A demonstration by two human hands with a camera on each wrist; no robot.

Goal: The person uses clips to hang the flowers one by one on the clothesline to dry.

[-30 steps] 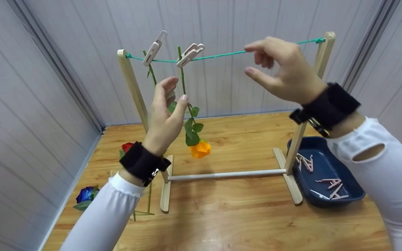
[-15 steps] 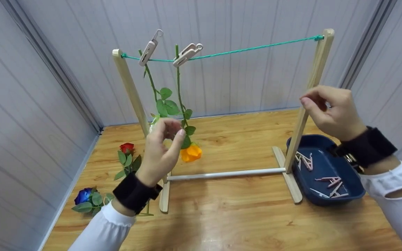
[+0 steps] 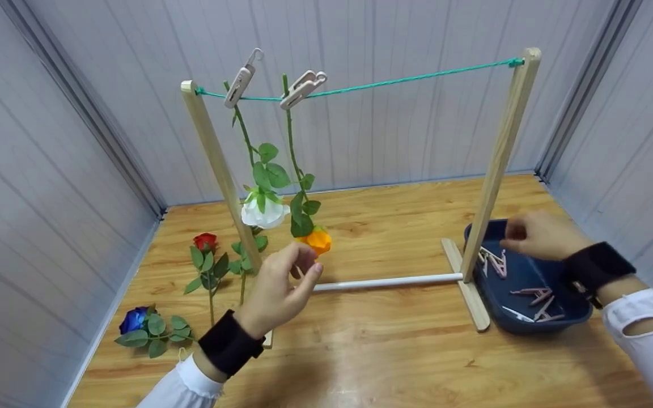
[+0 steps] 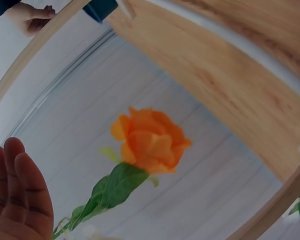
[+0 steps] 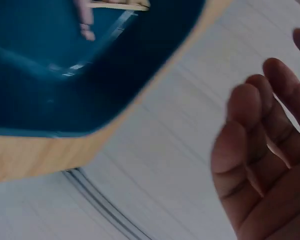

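My left hand (image 3: 281,292), fingers loosely bent and holding nothing, is just below the orange rose (image 3: 318,241). That rose hangs head down from the green cord (image 3: 406,81), its stem clipped by a pale clothespin (image 3: 304,90). To its left a white rose (image 3: 264,212) hangs the same way from another clothespin (image 3: 240,88). Over the dark blue basin (image 3: 525,263) is my right hand (image 3: 547,235), blurred; the right wrist view shows its fingers (image 5: 245,105) relaxed with nothing between them. Inside the basin lie several clothespins (image 3: 541,297).
A red rose (image 3: 206,242) and a blue rose (image 3: 134,320) lie on the wooden table (image 3: 389,357) at the left. The cord runs between two wooden posts (image 3: 499,164), which a white bar (image 3: 389,282) joins low down. Grey panelled walls (image 3: 389,136) stand behind.
My right hand has come down from near the cord to above the basin. My left hand has lowered from beside the stems to under the orange rose, uncovering the white rose.
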